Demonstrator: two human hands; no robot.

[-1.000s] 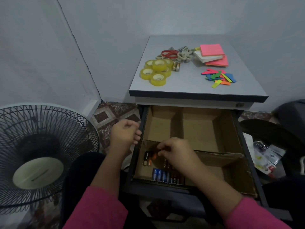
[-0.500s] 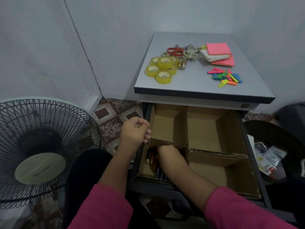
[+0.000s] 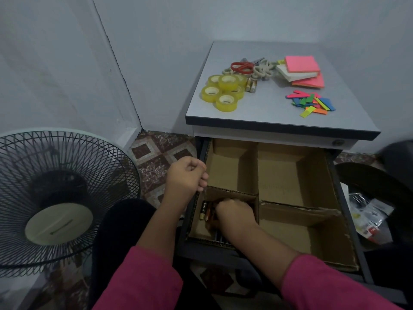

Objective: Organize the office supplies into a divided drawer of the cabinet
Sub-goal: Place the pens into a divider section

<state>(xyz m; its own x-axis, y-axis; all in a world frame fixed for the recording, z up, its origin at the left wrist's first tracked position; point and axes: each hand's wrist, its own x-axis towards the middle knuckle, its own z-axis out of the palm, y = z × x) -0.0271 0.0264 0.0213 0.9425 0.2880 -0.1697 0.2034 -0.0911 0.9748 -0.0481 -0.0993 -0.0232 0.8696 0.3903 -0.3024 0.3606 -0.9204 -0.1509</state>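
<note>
The cabinet's top drawer (image 3: 336,186) is pulled out, with cardboard dividers (image 3: 297,210) forming several compartments. My right hand (image 3: 234,212) is down in the front-left compartment, its fingers curled over batteries (image 3: 204,211) that lie there. Curled into a fist, my left hand (image 3: 185,179) rests at the drawer's left rim and holds nothing I can see. On the cabinet top (image 3: 257,115) lie yellow tape rolls (image 3: 224,91), two loose batteries (image 3: 251,85), red scissors (image 3: 242,66), pink and white sticky note pads (image 3: 301,64) and coloured index tabs (image 3: 311,104).
A black floor fan (image 3: 58,198) stands to the left, close to my left arm. Packaging and a dark object (image 3: 368,217) lie on the floor right of the drawer. The wall is right behind the cabinet. The other drawer compartments hold nothing.
My right hand has gone from above the front-left compartment down into it among the batteries. The left hand stays at the drawer's left rim. My view has drifted slightly.
</note>
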